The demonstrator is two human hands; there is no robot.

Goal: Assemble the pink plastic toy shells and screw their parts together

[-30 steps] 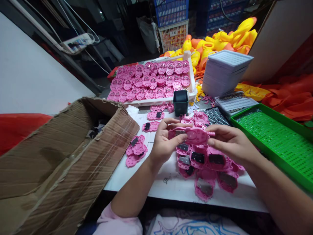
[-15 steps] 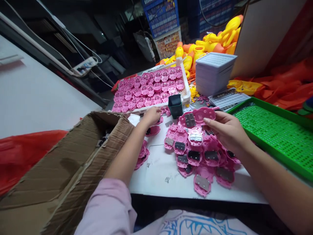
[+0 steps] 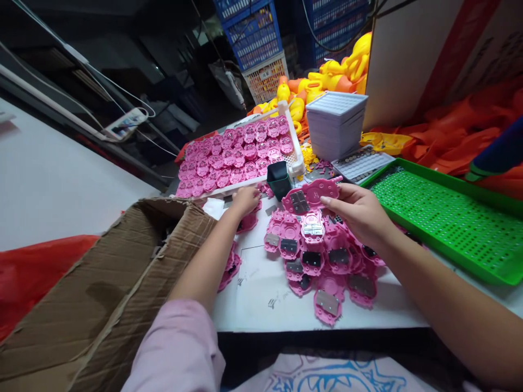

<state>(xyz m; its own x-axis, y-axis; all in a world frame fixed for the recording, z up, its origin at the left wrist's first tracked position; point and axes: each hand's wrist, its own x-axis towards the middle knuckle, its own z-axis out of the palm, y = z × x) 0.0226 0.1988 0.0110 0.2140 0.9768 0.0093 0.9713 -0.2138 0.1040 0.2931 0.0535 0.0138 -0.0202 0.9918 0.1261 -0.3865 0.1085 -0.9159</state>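
Note:
My right hand (image 3: 362, 209) grips a pink plastic casing (image 3: 321, 191) by its right end, thumb on top, above the pile. Two grey metal plates show on the casing's left half. Beneath it, a heap of similar pink casings (image 3: 335, 237) with silver or dark plates covers part of the white work surface (image 3: 255, 286). My left hand (image 3: 246, 200) reaches to small pink pieces (image 3: 267, 189) beside a dark square cup (image 3: 278, 181). Its fingers are curled, with the tips hidden. More pink casings (image 3: 231, 269) lie under and beside my left forearm.
A white crate (image 3: 296, 144) of pink casings stands behind. An open cardboard box (image 3: 134, 294) is at left, a green perforated tray (image 3: 453, 218) at right. Stacked white trays (image 3: 337, 122), yellow-orange parts (image 3: 314, 87) and a blue-green object (image 3: 498, 149) are also around.
The view has turned slightly right, so most things sit further left. Both hands keep nearly the same places, the right still holding the casing. More of the blue-green object shows at right.

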